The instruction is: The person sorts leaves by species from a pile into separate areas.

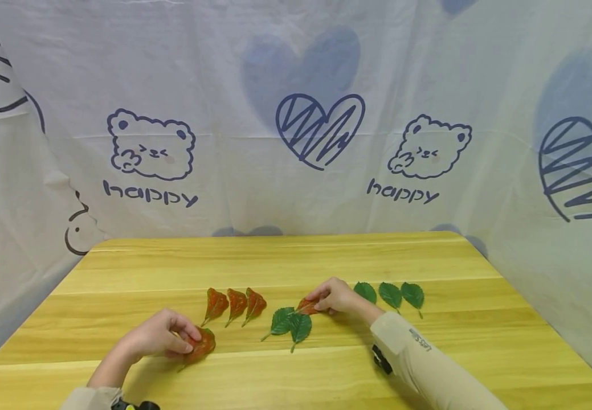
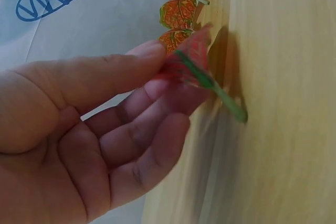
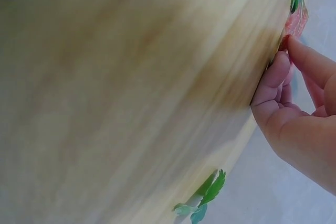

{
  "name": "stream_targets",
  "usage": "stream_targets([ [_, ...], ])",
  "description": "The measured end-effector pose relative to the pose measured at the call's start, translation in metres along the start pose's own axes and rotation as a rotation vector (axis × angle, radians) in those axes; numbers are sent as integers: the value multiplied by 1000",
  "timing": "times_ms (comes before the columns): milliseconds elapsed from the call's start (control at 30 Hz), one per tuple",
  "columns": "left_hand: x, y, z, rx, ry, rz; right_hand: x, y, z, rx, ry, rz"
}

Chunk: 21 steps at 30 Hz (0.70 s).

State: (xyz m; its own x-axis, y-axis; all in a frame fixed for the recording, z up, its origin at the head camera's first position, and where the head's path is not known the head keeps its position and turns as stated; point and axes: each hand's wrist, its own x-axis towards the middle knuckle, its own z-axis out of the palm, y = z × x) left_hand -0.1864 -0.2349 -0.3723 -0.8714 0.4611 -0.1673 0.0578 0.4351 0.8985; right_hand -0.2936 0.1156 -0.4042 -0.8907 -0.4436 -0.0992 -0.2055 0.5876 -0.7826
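Observation:
In the head view my left hand (image 1: 158, 337) pinches a red leaf (image 1: 202, 345) between thumb and fingers, low over the table. Up close in the left wrist view, that leaf (image 2: 191, 59) has a green stem pointing down toward the wood. My right hand (image 1: 338, 296) pinches another red leaf (image 1: 306, 307) by its edge, partly hidden under the fingers. Its stem end overlaps two green leaves, one at the left (image 1: 281, 320) and one in front (image 1: 301, 327). Three red leaves (image 1: 237, 304) lie in a row between the hands, just beyond the left one.
Three green leaves (image 1: 390, 294) lie in a row right of my right hand, the nearest partly behind its wrist. All rest on a yellow wood-grain table (image 1: 254, 262). A white cloth (image 1: 234, 114) with bears and hearts hangs behind its far edge.

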Motion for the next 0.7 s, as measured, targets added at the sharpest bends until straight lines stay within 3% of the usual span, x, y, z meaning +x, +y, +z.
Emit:
stream_targets([
  [300, -1, 3, -1, -16, -27, -13, 0, 0, 0, 1, 3, 5],
  [600, -7, 8, -5, 16, 52, -55, -1, -1, 0, 5, -8, 4],
  [700, -9, 12, -6, 62, 110, -71, -2, -1, 0, 10, -7, 7],
])
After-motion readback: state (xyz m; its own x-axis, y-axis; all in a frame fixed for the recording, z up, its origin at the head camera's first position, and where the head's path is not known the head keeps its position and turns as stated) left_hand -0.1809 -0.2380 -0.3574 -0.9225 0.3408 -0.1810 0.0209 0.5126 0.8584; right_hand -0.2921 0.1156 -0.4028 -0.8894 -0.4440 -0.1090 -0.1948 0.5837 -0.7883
